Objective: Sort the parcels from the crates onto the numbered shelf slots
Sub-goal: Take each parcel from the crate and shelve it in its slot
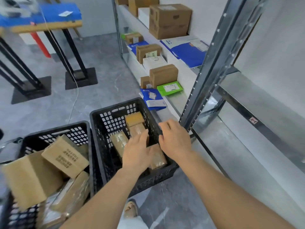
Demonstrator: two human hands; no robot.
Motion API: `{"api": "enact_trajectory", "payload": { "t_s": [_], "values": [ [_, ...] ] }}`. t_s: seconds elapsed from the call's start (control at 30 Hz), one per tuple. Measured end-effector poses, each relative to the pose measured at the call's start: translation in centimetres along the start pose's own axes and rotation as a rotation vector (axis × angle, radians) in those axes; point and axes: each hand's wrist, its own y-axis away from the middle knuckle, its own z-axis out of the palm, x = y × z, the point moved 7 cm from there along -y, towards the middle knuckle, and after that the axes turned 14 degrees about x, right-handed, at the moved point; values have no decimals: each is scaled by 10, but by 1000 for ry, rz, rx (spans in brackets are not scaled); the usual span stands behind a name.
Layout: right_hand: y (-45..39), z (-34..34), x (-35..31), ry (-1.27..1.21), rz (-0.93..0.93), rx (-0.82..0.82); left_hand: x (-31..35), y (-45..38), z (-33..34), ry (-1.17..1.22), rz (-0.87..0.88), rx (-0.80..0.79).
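Note:
Two black crates stand on the floor. The right crate [105, 123] holds several small brown parcels [134, 119]; the left crate [79, 128] is piled with bigger cardboard boxes [65, 156]. My left hand [137, 152] reaches into the right crate with straight fingers, lying over a taped parcel [157, 160]. My right hand [175, 139] hovers over the crate's right rim, fingers relaxed and holding nothing. The metal shelf [214, 63] stands to the right, with a slot label [253, 120] on its rail.
Further shelf levels hold brown boxes [170, 20], blue mailers [188, 52] and a green mailer [170, 88]. A blue mailer [153, 99] overhangs the low shelf edge. A blue-topped table [49, 15] on black legs stands at the back left. A white cable crosses the floor.

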Motion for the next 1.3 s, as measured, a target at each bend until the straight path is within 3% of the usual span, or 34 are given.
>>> {"api": "enact_trajectory", "payload": {
  "t_s": [0.27, 0.53, 1.03, 1.3],
  "values": [
    [-38, 62, -38, -27, -3, -168, -85, -29, -2, 19, -215, -51],
    [-39, 164, -58, -110, 61, -417, -177, -40, 23, -1, -434, -101],
    [2, 400, -22, -230, 203, -841, -293, -35, 190, 101, -878, -231],
    [15, 474, -14, -325, 280, -886, -344, -53, 259, 249, -1110, -180]
  ]
}}
